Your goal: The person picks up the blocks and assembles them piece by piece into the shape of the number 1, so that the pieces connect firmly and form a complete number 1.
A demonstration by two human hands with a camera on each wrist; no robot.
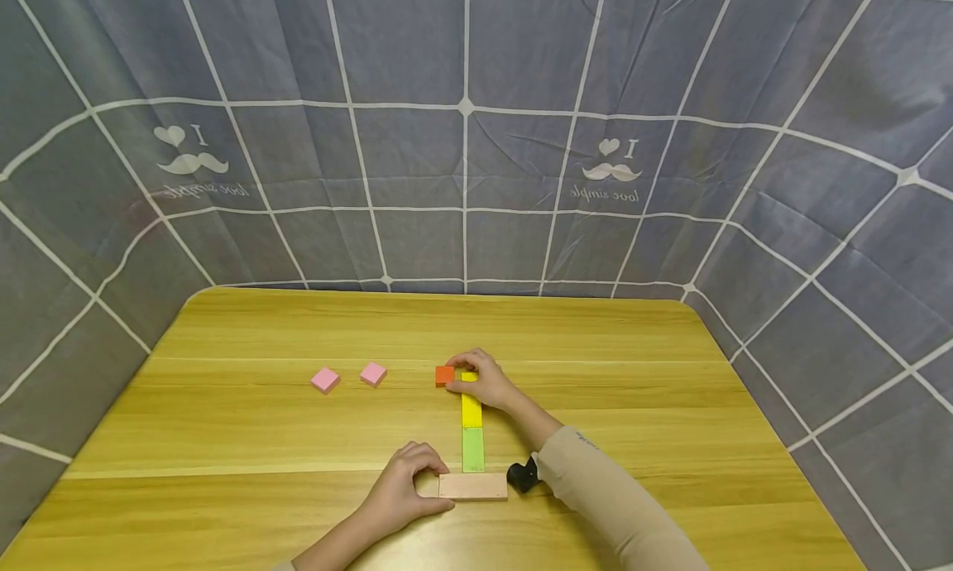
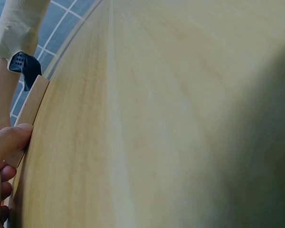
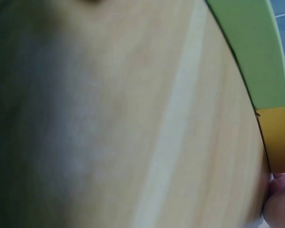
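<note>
In the head view my left hand grips the left end of a plain wooden block, thumb along its near side and fingers at its far side. The left wrist view shows the thumb against that block. My right hand reaches over the far end of a yellow block and pinches a small orange square block between thumb and fingers. A green block lies between the yellow and plain blocks, lined up end to end with the yellow one.
Two pink square blocks lie on the wooden table, left of the orange one. A black wrist camera on the right forearm sits close by the plain block's right end. A grey checked curtain surrounds the table's back and sides.
</note>
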